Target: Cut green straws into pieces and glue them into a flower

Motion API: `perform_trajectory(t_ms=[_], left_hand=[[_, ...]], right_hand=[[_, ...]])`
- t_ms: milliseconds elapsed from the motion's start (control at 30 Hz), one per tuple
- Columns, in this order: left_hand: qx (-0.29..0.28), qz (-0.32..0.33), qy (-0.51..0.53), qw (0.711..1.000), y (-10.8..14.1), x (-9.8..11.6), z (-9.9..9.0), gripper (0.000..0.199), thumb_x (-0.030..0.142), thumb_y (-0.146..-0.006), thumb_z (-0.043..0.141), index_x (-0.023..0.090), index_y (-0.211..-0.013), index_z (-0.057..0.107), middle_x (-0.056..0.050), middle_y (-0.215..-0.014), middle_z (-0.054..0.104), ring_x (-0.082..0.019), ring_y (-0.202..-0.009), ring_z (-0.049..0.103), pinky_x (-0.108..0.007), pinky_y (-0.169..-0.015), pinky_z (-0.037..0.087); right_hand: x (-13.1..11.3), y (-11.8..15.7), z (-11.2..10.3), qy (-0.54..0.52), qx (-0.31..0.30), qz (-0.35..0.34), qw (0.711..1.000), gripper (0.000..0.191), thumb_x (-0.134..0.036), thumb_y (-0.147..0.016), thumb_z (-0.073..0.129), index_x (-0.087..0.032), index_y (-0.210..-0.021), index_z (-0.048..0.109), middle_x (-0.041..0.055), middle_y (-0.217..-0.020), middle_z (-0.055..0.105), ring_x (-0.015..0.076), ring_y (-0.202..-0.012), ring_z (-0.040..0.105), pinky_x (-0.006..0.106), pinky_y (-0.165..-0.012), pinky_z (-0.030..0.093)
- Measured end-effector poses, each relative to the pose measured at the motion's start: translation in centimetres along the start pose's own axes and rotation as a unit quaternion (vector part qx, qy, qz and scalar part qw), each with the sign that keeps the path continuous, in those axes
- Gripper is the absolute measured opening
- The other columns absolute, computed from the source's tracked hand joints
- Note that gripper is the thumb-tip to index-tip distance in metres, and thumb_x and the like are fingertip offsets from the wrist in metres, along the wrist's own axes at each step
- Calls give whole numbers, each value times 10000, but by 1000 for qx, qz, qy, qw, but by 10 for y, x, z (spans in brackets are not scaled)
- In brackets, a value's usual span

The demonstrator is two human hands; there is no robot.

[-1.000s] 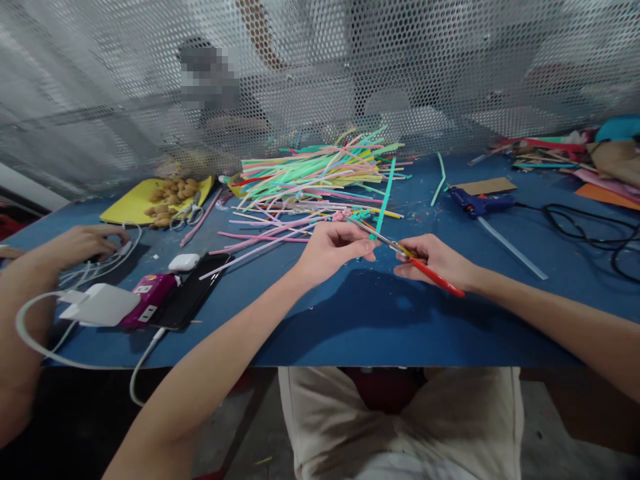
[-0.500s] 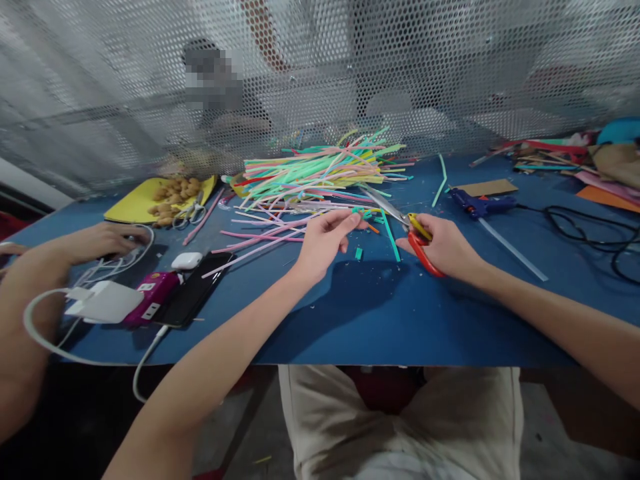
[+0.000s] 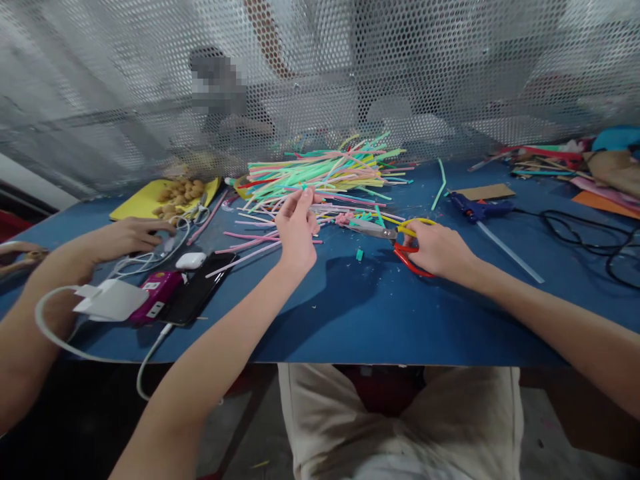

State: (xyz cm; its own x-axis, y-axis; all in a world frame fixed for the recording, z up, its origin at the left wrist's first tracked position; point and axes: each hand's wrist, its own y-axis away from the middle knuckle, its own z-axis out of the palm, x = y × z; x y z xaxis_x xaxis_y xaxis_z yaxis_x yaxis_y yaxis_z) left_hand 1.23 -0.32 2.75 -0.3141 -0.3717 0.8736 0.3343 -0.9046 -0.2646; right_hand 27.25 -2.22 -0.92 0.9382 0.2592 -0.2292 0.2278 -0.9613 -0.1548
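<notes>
You seemed at the snipping stage — right hand (image 3: pixel 440 248) clamped on scissors (image 3: pixel 387 233) at one o'clock, left hand (image 3: pixel 297 233) pinched (on what, unclear) by fuzzy stems (image 3: pixel 330 167) at twelve; a cut likely needed one between blades.

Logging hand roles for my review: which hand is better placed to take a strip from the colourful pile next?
Probably the left hand: it appears at the near edge of the colourful pile, while the right hand holds the scissors. Whether the left pinches anything is unclear.
</notes>
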Motion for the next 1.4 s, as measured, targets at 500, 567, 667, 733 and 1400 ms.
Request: perform_trajectory(t_ms=[500, 567, 667, 733, 1400], left_hand=[[-204, -106, -111, 967, 26, -19, 7, 299, 444, -794, 834, 190, -936, 766, -16, -843, 708, -55, -542, 547, -179, -453, 446], [-249, -142, -137, 948, 36, -25, 10, 347, 477, -785, 836, 176, -946, 772, 2, -728, 642, -81, -588, 573, -196, -516, 523], [-287, -187, -145, 928, 49, -30, 13, 403, 501, -752, 855, 167, -960, 767, 6, -753, 632, -92, -652, 599, -256, -649, 616], [-308, -210, -144, 917, 54, -30, 15, 428, 517, -739, 860, 157, -952, 770, -9, -806, 651, -100, -697, 612, -287, -702, 637], [-344, -300, -116, 882, 55, -29, 12, 484, 522, -745, 872, 137, -1029, 806, -124, -999, 800, -132, -769, 747, -241, -748, 624]], right_hand=[[29, -14, -4, -398, 59, 15, 915, 310, -376, -758, 784, -241, -849, 519, 27, -817, 662, 185, -694, 605, 341, -668, 510], [17, -8, -5, -522, 56, -5, 851, 382, -383, -731, 828, -249, -848, 490, 1, -830, 636, 169, -727, 626, 349, -740, 559], [-6, 3, -6, -605, 53, -4, 795, 401, -385, -731, 844, -249, -839, 483, -18, -840, 595, 156, -752, 639, 358, -774, 589], [-18, 10, -6, -622, 57, 1, 781, 403, -381, -726, 850, -246, -831, 485, -24, -829, 575, 152, -736, 640, 366, -773, 595], [-28, 13, 1, -620, 111, -10, 777, 455, -397, -695, 854, -250, -785, 433, -13, -857, 542, 171, -847, 594, 385, -829, 552]])
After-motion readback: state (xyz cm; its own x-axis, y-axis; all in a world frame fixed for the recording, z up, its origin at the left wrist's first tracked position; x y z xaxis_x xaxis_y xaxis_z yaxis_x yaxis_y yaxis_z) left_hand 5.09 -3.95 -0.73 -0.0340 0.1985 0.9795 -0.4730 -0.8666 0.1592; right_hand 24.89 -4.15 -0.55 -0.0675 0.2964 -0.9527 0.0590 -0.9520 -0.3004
